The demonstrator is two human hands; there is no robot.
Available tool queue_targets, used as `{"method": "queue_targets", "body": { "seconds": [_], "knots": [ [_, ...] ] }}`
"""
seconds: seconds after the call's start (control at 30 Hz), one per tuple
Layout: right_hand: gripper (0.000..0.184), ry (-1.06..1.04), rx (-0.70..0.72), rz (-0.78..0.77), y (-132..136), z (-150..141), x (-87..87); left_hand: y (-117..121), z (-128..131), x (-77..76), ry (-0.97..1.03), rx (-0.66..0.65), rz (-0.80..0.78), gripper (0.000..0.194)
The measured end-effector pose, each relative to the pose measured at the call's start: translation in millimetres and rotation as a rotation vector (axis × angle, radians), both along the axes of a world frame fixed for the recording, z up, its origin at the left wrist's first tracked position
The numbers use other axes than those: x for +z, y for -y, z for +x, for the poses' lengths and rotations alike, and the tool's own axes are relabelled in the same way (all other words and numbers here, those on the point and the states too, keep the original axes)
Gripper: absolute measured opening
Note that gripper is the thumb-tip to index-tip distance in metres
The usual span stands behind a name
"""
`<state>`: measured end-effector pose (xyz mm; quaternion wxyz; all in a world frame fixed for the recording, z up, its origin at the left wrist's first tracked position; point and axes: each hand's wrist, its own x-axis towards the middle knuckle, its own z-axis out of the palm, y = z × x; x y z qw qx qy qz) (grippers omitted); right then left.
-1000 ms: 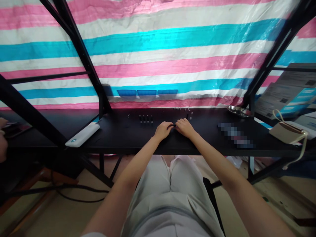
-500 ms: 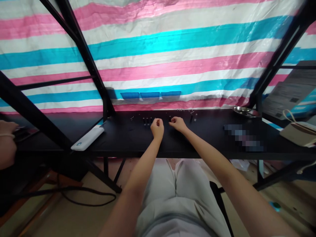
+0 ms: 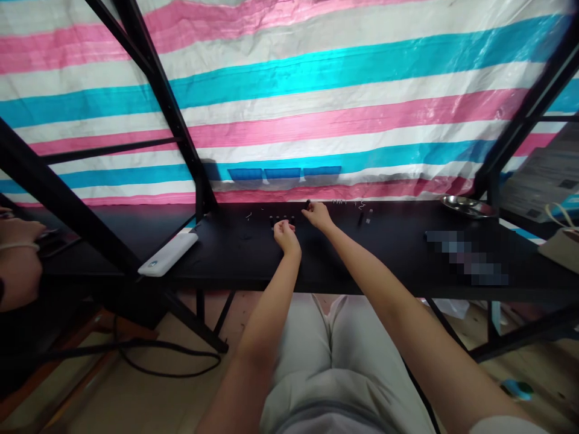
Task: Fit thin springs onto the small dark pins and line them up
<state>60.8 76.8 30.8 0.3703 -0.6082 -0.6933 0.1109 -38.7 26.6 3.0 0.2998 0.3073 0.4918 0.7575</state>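
The right hand (image 3: 319, 216) pinches a small, stubby dark piece (image 3: 308, 204) between its fingertips, above the back part of a long, matte black tabletop (image 3: 235, 256), in the head view; the left hand (image 3: 287, 237) is curled, its fingertips gathered together (whether anything sits between them, one cannot tell); just beyond those fingertips stands a short row of small black pieces with pale ends (image 3: 271, 221), partly hidden by the hand; contact between the two cannot be made out.

To the right of the hands, near the back edge, lie tiny, thin white bits (image 3: 339, 202), a slim dark stick (image 3: 360, 218) and, just beside it, a small pale grey piece (image 3: 370, 217); farther right rests a shiny, shallow metal dish (image 3: 468, 207), with a blurred-out flat item (image 3: 465, 258) nearer the front; a beige pouch (image 3: 560, 248) shows at the right edge.

On the left, a white oblong case (image 3: 169, 253) lies aslant beside the black metal frame (image 3: 174, 129); past it, another person's hand (image 3: 20, 259) is at work; behind everything hangs a pink, white and blue striped plastic sheet (image 3: 316, 72).
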Motion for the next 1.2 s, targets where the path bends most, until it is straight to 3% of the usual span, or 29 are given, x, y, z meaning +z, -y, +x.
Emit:
{"method": "queue_targets", "body": {
  "seconds": [0.13, 0.27, 0.5, 0.73, 0.93, 1.1, 1.2],
  "knots": [
    [0.015, 0.181, 0.056, -0.151, -1, -10, -21.8, -2, 0, -4.5, -0.053, -0.004, 0.001, 0.01],
    [0.019, 0.224, 0.063, -0.208, -2, -12, -34.0, -3, 0, -5.6, -0.072, -0.008, -0.015, 0.01],
    [0.023, 0.213, 0.046, -0.263, -2, -11, -25.9, -3, 1, -5.2, -0.015, -0.029, -0.007, 0.007],
    [0.016, 0.345, 0.069, -0.361, 14, 6, -6.9, -2, 2, -8.1, -0.19, -0.036, -0.011, 0.01],
    [0.013, 0.493, 0.097, -0.141, 52, 51, -5.0, 11, 11, -4.5, -0.512, -0.128, 0.133, 0.007],
    [0.007, 0.443, 0.013, -0.246, 67, 123, -9.0, 20, 20, -5.6, -0.789, -0.214, 0.205, 0.008],
    [0.022, 0.354, -0.112, -0.346, 60, 170, -14.4, 23, 24, -6.4, -0.879, -0.251, 0.221, 0.009]
  ]
}}
